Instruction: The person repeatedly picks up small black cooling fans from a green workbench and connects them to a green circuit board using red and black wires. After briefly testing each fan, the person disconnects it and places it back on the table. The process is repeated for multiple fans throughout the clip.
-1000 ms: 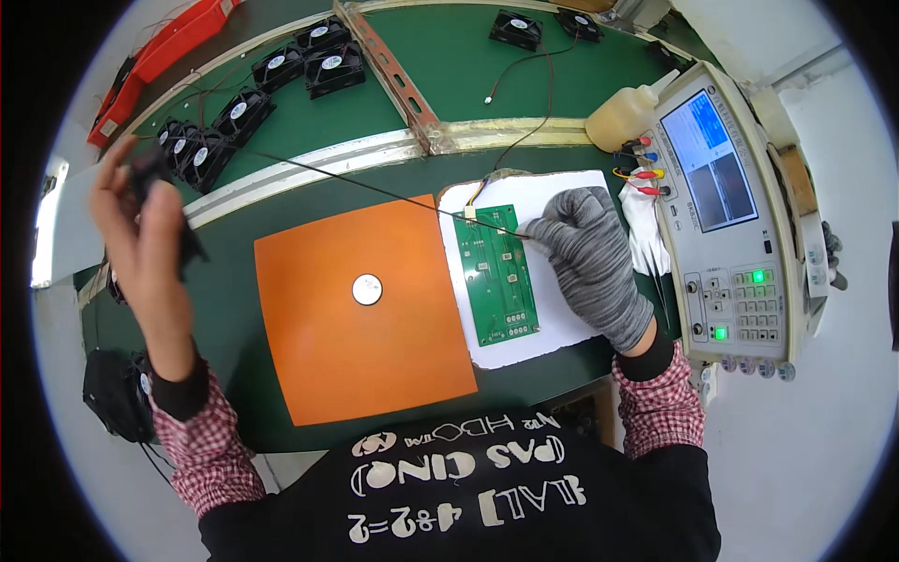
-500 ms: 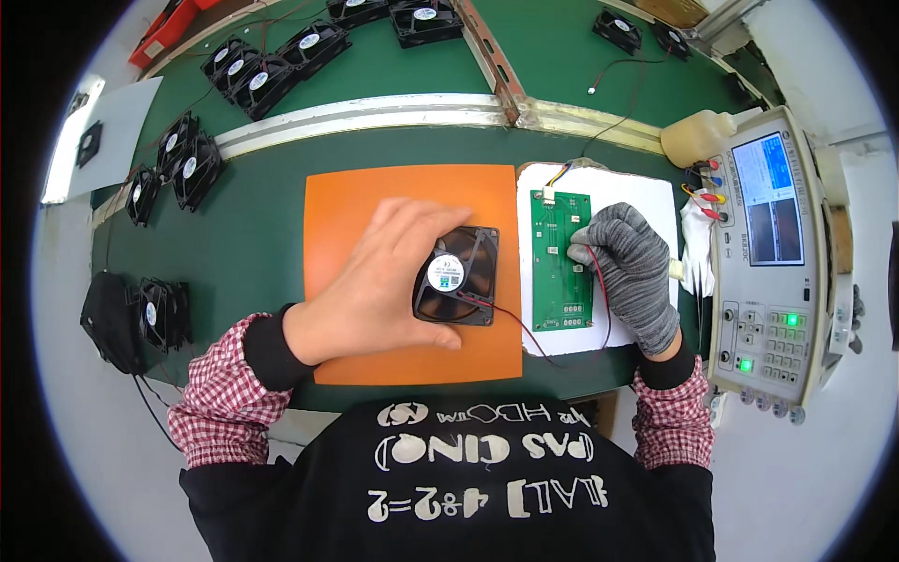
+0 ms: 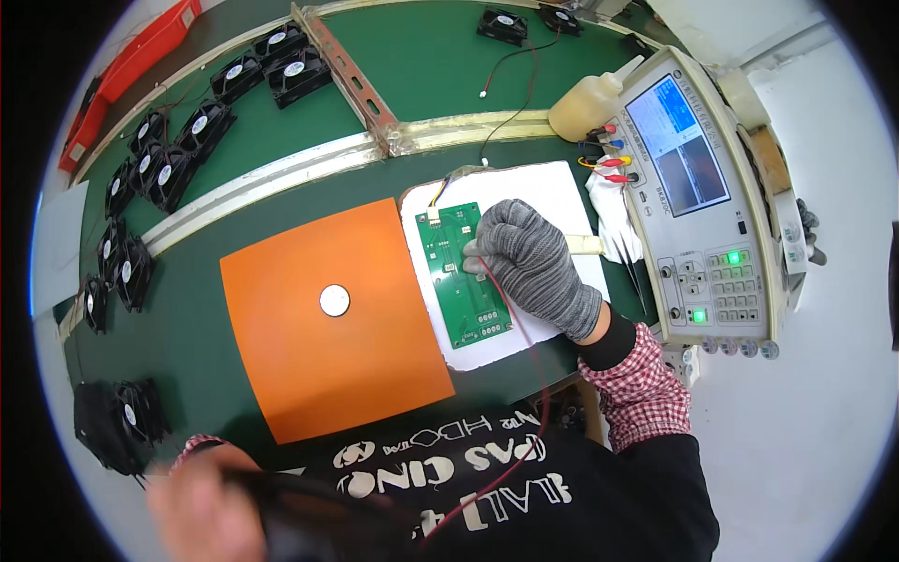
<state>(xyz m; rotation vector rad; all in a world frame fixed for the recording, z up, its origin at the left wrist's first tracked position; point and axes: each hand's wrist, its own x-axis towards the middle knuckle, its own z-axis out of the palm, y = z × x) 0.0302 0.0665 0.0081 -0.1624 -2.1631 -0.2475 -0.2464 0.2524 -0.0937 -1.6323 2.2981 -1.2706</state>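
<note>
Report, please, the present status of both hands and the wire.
Left hand: blurred, holding dark object, probably fan. Right hand: gloved, pinching red wire over green board. Right hand hides part of board.

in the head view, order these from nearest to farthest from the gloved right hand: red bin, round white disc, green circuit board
From the gloved right hand:
1. Green circuit board: just left of the hand, partly under its fingertips.
2. Round white disc: farther left, on the orange mat.
3. Red bin: far upper left.
</note>
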